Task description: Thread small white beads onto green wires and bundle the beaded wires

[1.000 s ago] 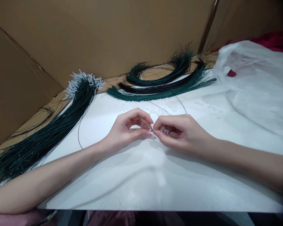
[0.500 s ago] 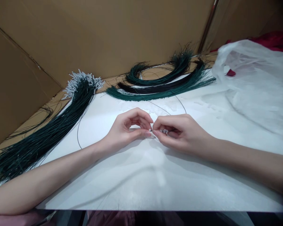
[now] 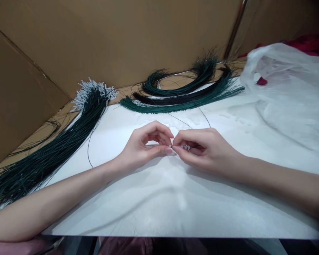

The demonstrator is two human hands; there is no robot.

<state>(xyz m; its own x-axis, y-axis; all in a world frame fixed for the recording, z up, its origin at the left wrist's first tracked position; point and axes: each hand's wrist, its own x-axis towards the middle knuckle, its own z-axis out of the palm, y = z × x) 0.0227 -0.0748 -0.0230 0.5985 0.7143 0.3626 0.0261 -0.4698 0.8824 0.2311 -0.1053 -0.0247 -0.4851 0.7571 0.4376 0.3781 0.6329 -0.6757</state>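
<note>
The right hand (image 3: 206, 147) pinches a short, pale-beaded strand (image 3: 186, 147) between thumb and index finger, and I see its beads within the curl of the fingers. The left hand (image 3: 146, 143) faces it, thumb and fingertips closed on what looks like the strand's tiny pale tip (image 3: 170, 146); the two hands nearly touch. I read the strand's long axis as sideways, from left fingertips toward right palm, its visible beads nearer the right hand. Beneath lies a white bench (image 3: 162, 212). Farther out, I see a thick dark-green wire bundle (image 3: 66, 145) with white-beaded ends (image 3: 93, 94) on the left, curved green and black bundles (image 3: 149, 109) ahead, and a crumpled translucent plastic bag (image 3: 289, 85) on the right.
</note>
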